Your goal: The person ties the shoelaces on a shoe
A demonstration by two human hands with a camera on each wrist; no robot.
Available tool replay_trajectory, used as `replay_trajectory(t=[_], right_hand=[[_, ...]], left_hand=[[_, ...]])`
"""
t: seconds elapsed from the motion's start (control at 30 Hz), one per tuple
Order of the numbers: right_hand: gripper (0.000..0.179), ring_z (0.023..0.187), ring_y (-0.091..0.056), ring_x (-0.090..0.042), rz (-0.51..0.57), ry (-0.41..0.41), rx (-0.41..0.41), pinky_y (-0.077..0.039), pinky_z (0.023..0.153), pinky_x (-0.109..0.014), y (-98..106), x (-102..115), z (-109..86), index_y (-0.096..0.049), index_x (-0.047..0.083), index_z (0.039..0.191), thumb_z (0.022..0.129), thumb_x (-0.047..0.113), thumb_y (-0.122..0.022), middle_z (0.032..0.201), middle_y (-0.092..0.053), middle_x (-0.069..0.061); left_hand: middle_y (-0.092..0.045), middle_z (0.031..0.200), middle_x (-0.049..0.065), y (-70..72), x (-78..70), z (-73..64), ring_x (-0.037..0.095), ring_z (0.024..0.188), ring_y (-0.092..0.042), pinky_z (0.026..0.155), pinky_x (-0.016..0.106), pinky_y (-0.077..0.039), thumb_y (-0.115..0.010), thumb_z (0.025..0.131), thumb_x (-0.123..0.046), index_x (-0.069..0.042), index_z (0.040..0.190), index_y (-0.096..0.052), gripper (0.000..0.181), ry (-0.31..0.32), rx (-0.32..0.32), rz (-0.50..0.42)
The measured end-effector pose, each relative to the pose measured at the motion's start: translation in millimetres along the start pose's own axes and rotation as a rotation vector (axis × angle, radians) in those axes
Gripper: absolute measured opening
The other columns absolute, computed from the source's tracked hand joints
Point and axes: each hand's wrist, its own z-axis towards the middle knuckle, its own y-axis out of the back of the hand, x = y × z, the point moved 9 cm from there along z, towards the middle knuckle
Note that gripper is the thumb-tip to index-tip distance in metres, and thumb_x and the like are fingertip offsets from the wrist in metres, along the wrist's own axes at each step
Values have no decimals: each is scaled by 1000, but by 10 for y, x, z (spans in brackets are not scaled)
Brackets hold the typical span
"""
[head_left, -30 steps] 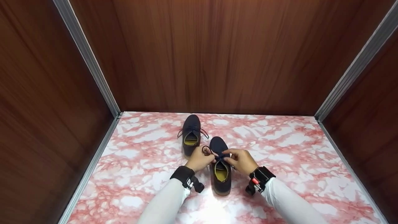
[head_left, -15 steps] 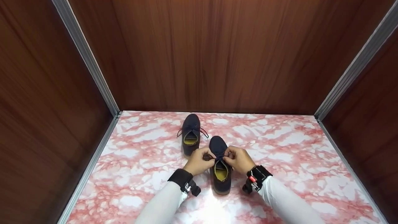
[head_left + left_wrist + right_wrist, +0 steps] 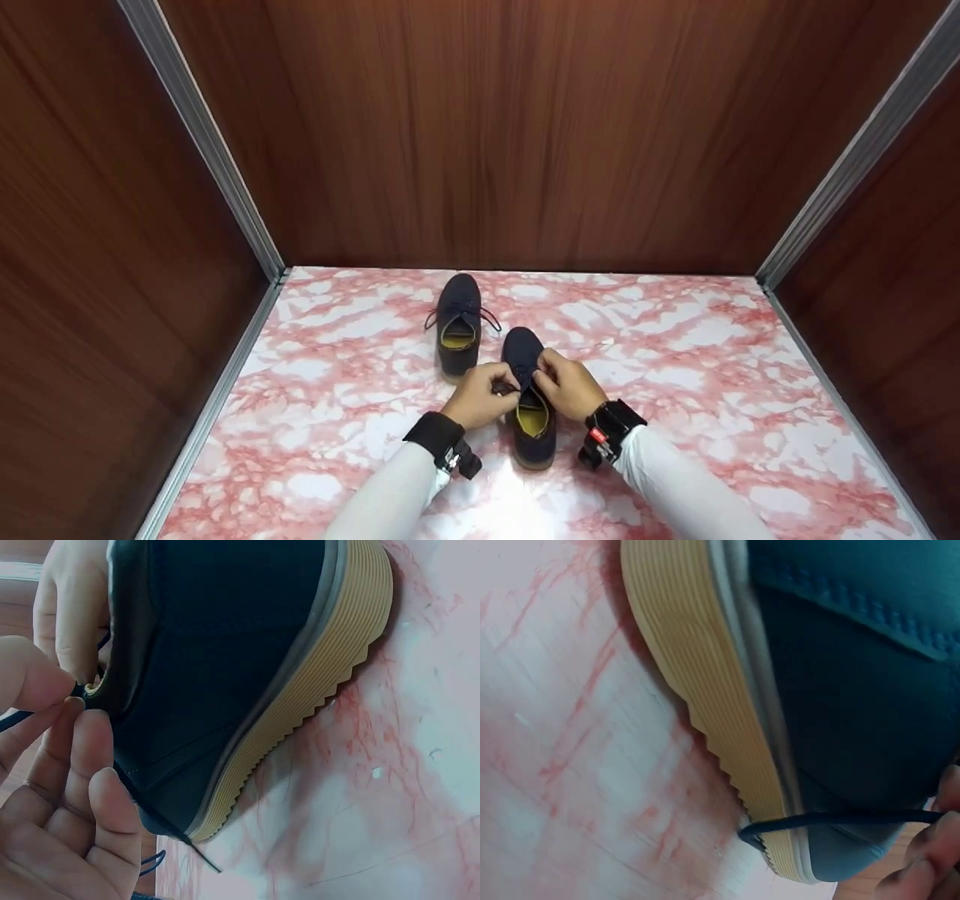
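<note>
A dark navy lace-up shoe (image 3: 535, 448) with a yellow lining stands between my two hands, toe pointing away. On its left side my left hand (image 3: 478, 396) pinches the dark shoelace between thumb and forefinger, close to the top of the shoe opening. From the right, my right hand (image 3: 570, 386) pinches lace at the same spot, its fingertips partly hiding the knot area. A loose lace end (image 3: 184, 838) hangs over the shoe's side in the left wrist view. In the right wrist view, a lace (image 3: 840, 820) runs across the shoe to the right fingers (image 3: 928, 859).
A matching shoe (image 3: 459, 291) stands further back on the left, its lace loops spread to both sides. Both shoes are on a red-and-white marbled surface (image 3: 675, 360). Brown wood-look panels (image 3: 480, 135) with metal corner rails (image 3: 217, 150) enclose it on three sides.
The lace loop that stood out from my left fingers has shrunk into the grip. My left hand has drawn slightly down; my right hand has shifted a little left, over the laces.
</note>
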Motion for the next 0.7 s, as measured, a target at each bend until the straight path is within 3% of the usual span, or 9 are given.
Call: replay_trajectory(t=[0.17, 0.33, 0.53, 0.7], right_hand=[[21, 58, -45, -7, -17, -7, -44, -35, 57, -23, -20, 8, -1, -53, 15, 85, 99, 14, -69, 66, -44, 10], [25, 60, -46, -8, -12, -13, -78, -36, 58, -23, -7, -4, 2, -53, 15, 81, 98, 15, -71, 66, -44, 10], [19, 56, -45, -4, 84, -40, -39, -36, 55, -21, 0, -92, -32, -54, 13, 98, 97, 13, -73, 63, -47, 9], [14, 59, -52, -2, 209, -39, 45, -41, 57, -19, -11, -153, -68, -62, 11, 103, 97, 15, -74, 70, -59, 2]], left_hand=[[-71, 87, 3, -5, -6, -10, 2, 78, -57, 70, 16, -47, -73, 82, -4, -14, 80, -70, 11, 7, -3, 1], [-71, 91, 3, -2, -19, -10, 2, 81, -58, 73, 17, -49, -75, 83, -5, -13, 82, -71, 8, 7, 1, 18], [-73, 96, 7, -12, -17, -12, 1, 84, -58, 76, 18, -51, -75, 84, -7, -7, 88, -74, 4, -8, 8, 13], [-73, 97, 8, -17, -11, -13, 1, 84, -59, 77, 18, -53, -75, 85, -6, -6, 89, -75, 4, -13, 5, -3]])
